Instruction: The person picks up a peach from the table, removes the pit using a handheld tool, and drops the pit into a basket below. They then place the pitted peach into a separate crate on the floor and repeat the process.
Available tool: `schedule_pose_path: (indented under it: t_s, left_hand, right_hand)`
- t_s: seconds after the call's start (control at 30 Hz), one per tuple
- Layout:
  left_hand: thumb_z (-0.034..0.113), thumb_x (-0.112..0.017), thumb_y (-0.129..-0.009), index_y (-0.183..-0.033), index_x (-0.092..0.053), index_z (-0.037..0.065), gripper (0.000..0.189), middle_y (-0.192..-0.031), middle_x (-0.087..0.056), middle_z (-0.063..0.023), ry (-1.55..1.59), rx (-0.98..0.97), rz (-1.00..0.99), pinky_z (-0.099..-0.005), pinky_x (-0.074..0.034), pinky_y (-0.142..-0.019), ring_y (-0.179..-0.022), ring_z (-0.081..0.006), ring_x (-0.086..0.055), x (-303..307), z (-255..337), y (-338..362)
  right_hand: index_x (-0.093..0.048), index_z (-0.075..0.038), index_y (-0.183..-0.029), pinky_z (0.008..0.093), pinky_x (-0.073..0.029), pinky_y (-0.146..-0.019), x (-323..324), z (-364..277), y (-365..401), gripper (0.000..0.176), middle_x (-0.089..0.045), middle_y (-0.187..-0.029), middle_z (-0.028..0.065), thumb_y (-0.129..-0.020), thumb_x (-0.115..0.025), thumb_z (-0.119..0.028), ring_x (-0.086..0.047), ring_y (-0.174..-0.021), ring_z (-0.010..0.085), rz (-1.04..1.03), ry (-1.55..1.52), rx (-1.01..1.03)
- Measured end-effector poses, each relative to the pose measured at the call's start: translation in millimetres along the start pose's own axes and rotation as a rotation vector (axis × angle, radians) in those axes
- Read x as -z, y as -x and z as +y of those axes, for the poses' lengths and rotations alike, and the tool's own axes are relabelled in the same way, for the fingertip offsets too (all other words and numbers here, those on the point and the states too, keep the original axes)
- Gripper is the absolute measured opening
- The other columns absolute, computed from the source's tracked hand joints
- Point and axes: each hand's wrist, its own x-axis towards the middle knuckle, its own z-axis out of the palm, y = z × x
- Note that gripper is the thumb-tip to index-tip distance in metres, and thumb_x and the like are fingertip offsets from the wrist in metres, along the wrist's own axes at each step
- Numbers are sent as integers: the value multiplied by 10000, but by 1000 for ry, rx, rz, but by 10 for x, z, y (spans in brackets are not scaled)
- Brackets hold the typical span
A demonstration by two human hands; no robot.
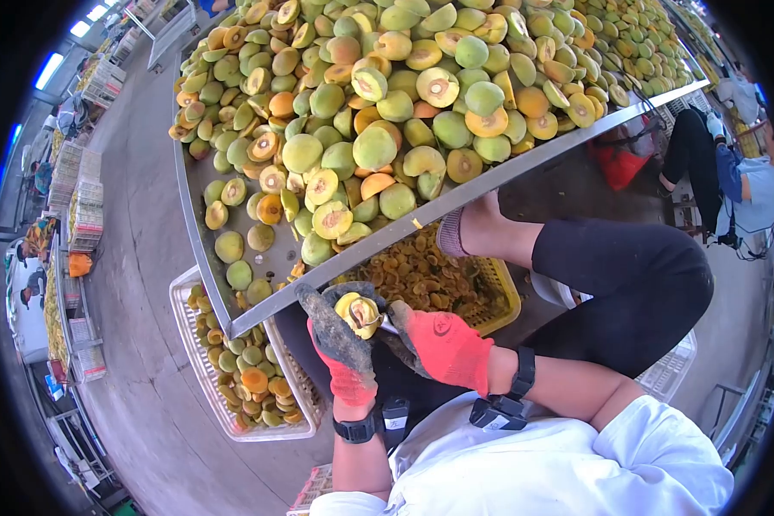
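My left hand (342, 348), in a red glove with a dark, dirty palm, is closed around a cut fruit half (358, 315), yellow inside with a brownish centre. My right hand (439, 344), gloved the same way, is closed beside it. A short, shiny metal piece of a tool (388, 324) shows between the right fingers and the fruit; most of this tool is hidden in the glove. Both hands are above my lap, just below the edge of a metal-rimmed table (456, 205). On that table lies a big heap of green and orange fruit halves (374, 148), some with pits showing.
Under the table stands a yellow basket (512, 297) of brownish scraps. A white crate (232, 432) of fruit halves is on the floor at left. My bent leg (628, 267) is at right. Another person (752, 185) sits further right; stacked crates (86, 211) stand far left.
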Motion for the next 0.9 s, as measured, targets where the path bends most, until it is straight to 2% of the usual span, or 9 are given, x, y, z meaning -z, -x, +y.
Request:
schedule_pose_path:
  t_s: [0.23,0.43,0.5,0.6,0.63,0.7,0.77,0.83,0.9]
  left_hand:
    - [593,-207,-982,-896,-611,-12,732,-780,-643,-94,-130,-221,-26,-278,-500,-657,-668,-175,-606,25,-159,-26]
    - [677,-242,-931,-914,-635,-47,824,-812,-655,-122,-142,-432,-8,-288,-506,-692,-716,-205,-626,71,-388,-154]
    - [666,-264,-934,-982,-612,-59,806,-888,-654,-112,-322,-635,-87,-313,-499,-765,-823,-199,-621,107,-397,-182]
    - [628,-269,-955,-962,-609,-60,767,-863,-659,-130,-474,-647,-118,-323,-512,-756,-794,-218,-634,95,-293,-176]
    - [628,-269,-955,-962,-609,-60,767,-863,-659,-130,-476,-646,-117,-323,-512,-756,-794,-218,-634,112,-230,-188]
    - [584,-283,-973,-928,-608,-57,719,-820,-662,-149,-104,-134,-312,-332,-533,-715,-732,-239,-647,155,-111,-239]
    - [573,-283,-977,-914,-608,-56,710,-804,-664,-157,-101,-90,-345,-330,-540,-688,-705,-243,-649,160,-102,-283]
    - [566,-287,-980,-886,-612,-56,708,-779,-665,-166,-151,-138,-370,-313,-545,-634,-674,-234,-653,194,-148,-308]
    - [563,-282,-982,-897,-607,-55,703,-779,-665,-162,-159,-43,-428,-313,-545,-630,-666,-233,-651,226,-80,-351]
  right_hand:
    - [-470,39,-1109,390,-467,-659,91,-109,-3,318,-589,-896,212,-845,-598,-83,-597,-783,363,-153,-346,-182]
    - [-465,22,-1087,386,-453,-626,48,-120,34,269,-600,-858,200,-870,-595,-71,-598,-750,354,-50,-533,-141]
    - [-468,13,-1090,389,-451,-620,-1,-97,64,261,-601,-848,199,-877,-592,-75,-597,-734,350,-28,-552,-121]
    - [-472,2,-1095,390,-451,-608,-14,-52,84,253,-605,-824,189,-888,-589,-86,-592,-690,325,-49,-532,-139]
    - [-474,0,-1096,389,-452,-603,-5,-49,74,252,-607,-811,182,-892,-588,-93,-586,-663,306,-93,-491,-173]
    - [-481,-11,-1116,369,-453,-621,50,-120,37,268,-609,-831,149,-886,-601,-78,-565,-681,257,-103,-514,-186]
    - [-489,-22,-1136,348,-455,-639,62,-127,27,288,-611,-852,115,-879,-613,-64,-545,-700,209,-109,-540,-202]
    - [-493,-39,-1107,328,-437,-595,72,-84,16,250,-569,-784,35,-896,-614,-93,-499,-663,139,-361,-878,-477]
    - [-497,-47,-1098,316,-428,-589,178,-159,-42,232,-547,-771,9,-906,-610,-114,-488,-665,108,-410,-926,-577]
